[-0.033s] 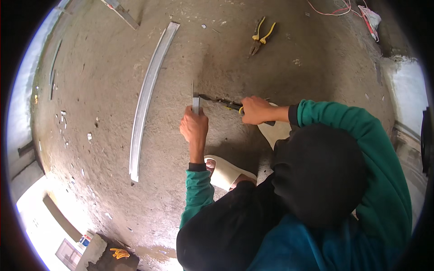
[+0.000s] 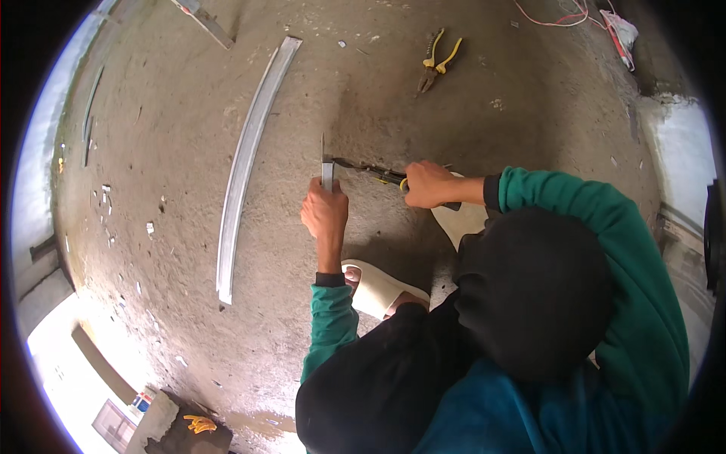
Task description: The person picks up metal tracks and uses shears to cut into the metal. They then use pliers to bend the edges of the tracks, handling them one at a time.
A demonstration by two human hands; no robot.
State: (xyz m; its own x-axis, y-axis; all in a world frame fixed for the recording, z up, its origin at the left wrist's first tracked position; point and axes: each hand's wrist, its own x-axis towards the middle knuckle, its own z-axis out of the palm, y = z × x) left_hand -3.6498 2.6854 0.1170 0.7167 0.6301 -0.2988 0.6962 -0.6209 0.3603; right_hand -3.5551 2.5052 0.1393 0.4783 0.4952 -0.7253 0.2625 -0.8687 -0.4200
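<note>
My left hand [image 2: 324,208] is closed around a narrow grey metal strip [image 2: 327,172], with a thin end sticking out above my fingers. In my right hand [image 2: 428,184] are dark metal snips with yellow on the handle [image 2: 378,173]; their jaws are at the right side of the strip near its upper part. Whether the jaws touch it firmly is too small to tell. A long silver metal channel [image 2: 255,159] lies on the concrete floor [image 2: 166,197] to the left. Pliers with yellow handles [image 2: 431,66] lie farther up the floor, above my right hand.
Other metal pieces [image 2: 204,23] lie at the upper and far left. A red tool with cables [image 2: 623,47] sits upper right, near a white wall [image 2: 681,136]. A concrete ledge [image 2: 159,420] and orange gloves [image 2: 200,424] are at lower left. My sandalled feet [image 2: 378,291] are under me.
</note>
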